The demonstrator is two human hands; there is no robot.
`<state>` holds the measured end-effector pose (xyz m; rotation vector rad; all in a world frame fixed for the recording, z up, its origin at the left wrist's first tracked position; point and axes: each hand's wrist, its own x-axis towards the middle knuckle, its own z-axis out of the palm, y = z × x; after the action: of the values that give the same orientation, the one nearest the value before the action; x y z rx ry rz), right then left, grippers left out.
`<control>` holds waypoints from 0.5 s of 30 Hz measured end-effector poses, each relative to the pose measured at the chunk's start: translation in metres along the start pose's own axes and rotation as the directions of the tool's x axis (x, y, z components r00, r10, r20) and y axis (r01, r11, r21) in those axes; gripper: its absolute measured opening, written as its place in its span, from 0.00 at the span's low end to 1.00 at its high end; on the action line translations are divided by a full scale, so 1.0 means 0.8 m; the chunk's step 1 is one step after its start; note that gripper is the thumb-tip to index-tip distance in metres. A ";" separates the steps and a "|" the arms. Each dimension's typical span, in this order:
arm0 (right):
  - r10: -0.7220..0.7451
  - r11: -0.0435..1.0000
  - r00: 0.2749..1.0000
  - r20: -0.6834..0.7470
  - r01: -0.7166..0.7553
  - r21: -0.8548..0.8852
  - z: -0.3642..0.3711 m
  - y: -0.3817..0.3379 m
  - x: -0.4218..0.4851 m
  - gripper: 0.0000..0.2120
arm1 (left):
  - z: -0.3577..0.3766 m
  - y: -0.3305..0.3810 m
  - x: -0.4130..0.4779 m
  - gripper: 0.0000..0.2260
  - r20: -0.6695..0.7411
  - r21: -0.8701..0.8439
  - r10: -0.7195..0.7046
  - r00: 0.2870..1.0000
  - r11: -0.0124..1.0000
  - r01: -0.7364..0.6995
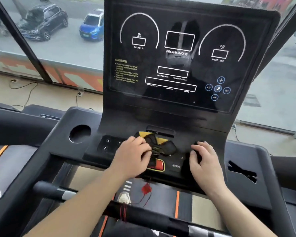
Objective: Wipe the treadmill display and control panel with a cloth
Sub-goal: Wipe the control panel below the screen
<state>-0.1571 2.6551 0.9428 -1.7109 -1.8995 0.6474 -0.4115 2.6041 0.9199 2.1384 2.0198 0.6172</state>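
The black treadmill display (191,69) stands upright ahead, switched off, with white printed gauges. Below it lies the control panel (109,144) with number keys and a MODE label. A black and yellow cloth (159,142) lies crumpled at the panel's middle. My left hand (135,158) grips the cloth's left side with curled fingers, pressing it on the panel. My right hand (206,163) rests on the panel's right side, apart from the cloth, with bent fingers and nothing visibly held.
A red safety button (159,165) sits under the cloth's near edge, and a red clip (146,189) hangs from it on a cord. A round cup holder (80,133) is at the left. The handlebar (55,190) crosses below my arms. Windows surround the console.
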 end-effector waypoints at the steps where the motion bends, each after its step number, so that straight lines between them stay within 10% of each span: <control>1: -0.005 1.000 1.000 0.005 0.005 0.011 0.003 -0.003 0.001 0.12 | -0.010 -0.020 -0.006 0.13 -0.024 -0.007 -0.095 0.995 0.995 0.095; 6: -0.049 0.998 0.999 0.009 0.049 0.033 0.010 -0.013 0.004 0.11 | -0.026 -0.008 -0.002 0.08 -0.134 -0.059 -0.533 0.835 0.846 0.530; 11: -0.149 0.988 0.987 0.057 0.151 -0.032 0.012 -0.017 0.010 0.12 | 0.009 0.078 -0.007 0.16 -0.067 -0.073 -0.223 0.972 0.973 0.218; 15: -0.147 0.989 0.987 0.068 0.147 0.007 0.003 0.000 0.006 0.11 | -0.006 0.026 -0.013 0.17 -0.112 0.040 -0.429 0.896 0.899 0.436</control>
<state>-0.1591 2.6602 0.9410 -1.5473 -2.0484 0.6577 -0.3942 2.5908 0.9302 1.6201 2.4896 0.6025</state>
